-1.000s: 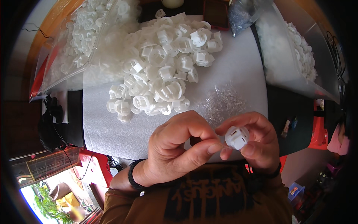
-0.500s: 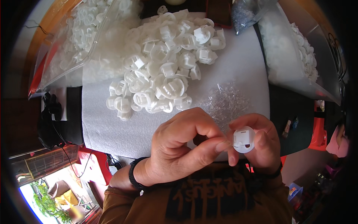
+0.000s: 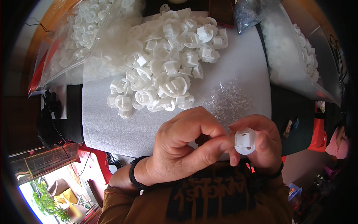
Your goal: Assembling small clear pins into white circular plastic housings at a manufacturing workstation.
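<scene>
In the lower right of centre, the white, round plastic fitting point(image 3: 245, 139) shows its slotted block to the camera, long axis near-vertical. Right hand point(image 3: 265, 141) grasps it, fingers curled; left hand point(image 3: 191, 145) pinches beside it, contents unclear.

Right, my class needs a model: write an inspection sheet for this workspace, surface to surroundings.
Surface: light grey mat
Work pieces: white plastic parts heaped; clear pin-like pieces piled nearer the hands
Clutter: dark flat object and plastic bag at the far edge
Hands: right hand holds one white part; left hand pinched close beside it
Cables: dark cables at right, others at left
Surroundings: clear containers either side; green plant lower left
</scene>
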### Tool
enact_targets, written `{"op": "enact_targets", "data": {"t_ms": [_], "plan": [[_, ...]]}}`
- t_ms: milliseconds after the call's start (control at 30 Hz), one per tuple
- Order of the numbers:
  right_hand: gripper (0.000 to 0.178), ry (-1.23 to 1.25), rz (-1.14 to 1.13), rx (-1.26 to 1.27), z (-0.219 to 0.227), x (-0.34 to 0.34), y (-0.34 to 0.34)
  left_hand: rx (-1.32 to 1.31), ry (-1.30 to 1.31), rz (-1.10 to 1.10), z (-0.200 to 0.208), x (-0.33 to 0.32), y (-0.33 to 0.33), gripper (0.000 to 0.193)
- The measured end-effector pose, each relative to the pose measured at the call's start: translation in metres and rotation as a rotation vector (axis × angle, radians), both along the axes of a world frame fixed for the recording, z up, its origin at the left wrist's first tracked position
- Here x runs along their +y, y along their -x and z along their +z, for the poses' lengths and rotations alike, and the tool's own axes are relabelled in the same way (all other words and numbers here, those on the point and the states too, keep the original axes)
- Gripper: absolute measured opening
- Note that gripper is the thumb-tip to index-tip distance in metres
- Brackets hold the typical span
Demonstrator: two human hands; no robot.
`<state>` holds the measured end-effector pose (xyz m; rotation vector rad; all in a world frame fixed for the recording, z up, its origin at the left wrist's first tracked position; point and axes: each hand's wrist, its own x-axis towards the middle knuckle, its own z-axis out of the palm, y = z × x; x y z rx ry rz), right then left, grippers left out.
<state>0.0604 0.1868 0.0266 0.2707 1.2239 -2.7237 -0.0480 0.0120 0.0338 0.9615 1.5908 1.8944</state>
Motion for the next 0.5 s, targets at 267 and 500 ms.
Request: {"op": "enact_targets", "data": {"t_ms": [267, 500], "plan": [[0.053, -0.004, 0.006, 0.01, -0.0001, 0.0019, 0.0, 0.072, 0.048, -0.001, 0.0015, -0.0012, 0.0005, 0.011], [0.051, 0.004, 0.002, 0.016, -0.0023, 0.0024, -0.0011, 0.106, 0.033, 0.011, -0.001, 0.0003, 0.0012, 0.013]]}}
